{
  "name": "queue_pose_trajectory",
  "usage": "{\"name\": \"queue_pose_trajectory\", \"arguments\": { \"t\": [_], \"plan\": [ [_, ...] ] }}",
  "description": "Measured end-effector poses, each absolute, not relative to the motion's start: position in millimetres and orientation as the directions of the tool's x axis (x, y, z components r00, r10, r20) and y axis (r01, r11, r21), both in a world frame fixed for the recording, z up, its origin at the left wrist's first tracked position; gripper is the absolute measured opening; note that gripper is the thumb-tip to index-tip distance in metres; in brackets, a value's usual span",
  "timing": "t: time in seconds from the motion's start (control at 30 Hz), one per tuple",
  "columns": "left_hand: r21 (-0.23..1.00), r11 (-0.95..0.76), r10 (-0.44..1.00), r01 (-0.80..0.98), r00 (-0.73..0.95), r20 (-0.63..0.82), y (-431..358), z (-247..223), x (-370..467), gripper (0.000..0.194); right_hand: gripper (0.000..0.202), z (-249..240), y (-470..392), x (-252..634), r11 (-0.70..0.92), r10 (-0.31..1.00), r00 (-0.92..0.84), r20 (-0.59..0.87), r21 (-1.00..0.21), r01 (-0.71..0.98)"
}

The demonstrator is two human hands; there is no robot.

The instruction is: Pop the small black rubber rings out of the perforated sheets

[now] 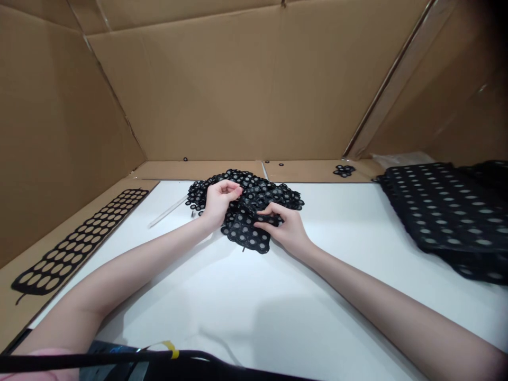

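Observation:
A black rubber-like sheet with rows of round holes (246, 233) lies on the white table in front of me, against a heap of small black rings (254, 185). My right hand (288, 225) pinches the right side of this sheet between thumb and fingers. Over the heap's left part, my left hand (222, 202) is closed, thumb pressed to the forefinger. What it holds, if anything, is too small to make out. Part of the heap is hidden behind both hands.
A stack of black holed sheets (448, 206) lies at the right. An emptied-looking black lattice (83, 241) rests on cardboard at the left. A thin clear strip (167, 211) lies left of the heap. Several rings (343, 170) lie near the back cardboard wall (222, 95). A black cable (119, 357) crosses the front.

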State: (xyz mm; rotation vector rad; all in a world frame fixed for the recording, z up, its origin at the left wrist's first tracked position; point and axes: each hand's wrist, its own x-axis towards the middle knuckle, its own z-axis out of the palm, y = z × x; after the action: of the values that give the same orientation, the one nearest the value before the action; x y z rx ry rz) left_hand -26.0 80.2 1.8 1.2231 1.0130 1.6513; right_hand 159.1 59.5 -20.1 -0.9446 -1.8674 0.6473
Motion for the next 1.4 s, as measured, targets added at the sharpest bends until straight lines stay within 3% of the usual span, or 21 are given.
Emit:
{"name": "queue_pose_trajectory", "arguments": {
  "t": [0.8,1.03,1.2,1.4],
  "plan": [
    [0.928,-0.358,0.91,-0.103,-0.261,0.323,89.0,1.4,-25.3,0.016,0.012,-20.9,60.0,159.4,0.567,0.822,-0.274,0.498,-0.754,0.331],
    [0.907,-0.421,0.805,-0.019,-0.47,0.363,114.2,11.0,-67.3,0.009,0.012,-20.0,57.4,162.5,0.567,0.823,-0.277,0.495,-0.742,0.359],
    [0.853,-0.446,0.796,0.272,-0.315,0.517,113.0,-8.5,-77.4,0.011,0.018,-17.0,56.9,163.6,0.583,0.813,-0.251,0.526,-0.721,0.375],
    [0.594,-0.548,0.743,0.589,0.017,0.669,96.5,-10.7,-69.8,0.013,0.024,-18.6,58.3,164.1,0.589,0.808,-0.243,0.537,-0.715,0.378]
  ]
}}
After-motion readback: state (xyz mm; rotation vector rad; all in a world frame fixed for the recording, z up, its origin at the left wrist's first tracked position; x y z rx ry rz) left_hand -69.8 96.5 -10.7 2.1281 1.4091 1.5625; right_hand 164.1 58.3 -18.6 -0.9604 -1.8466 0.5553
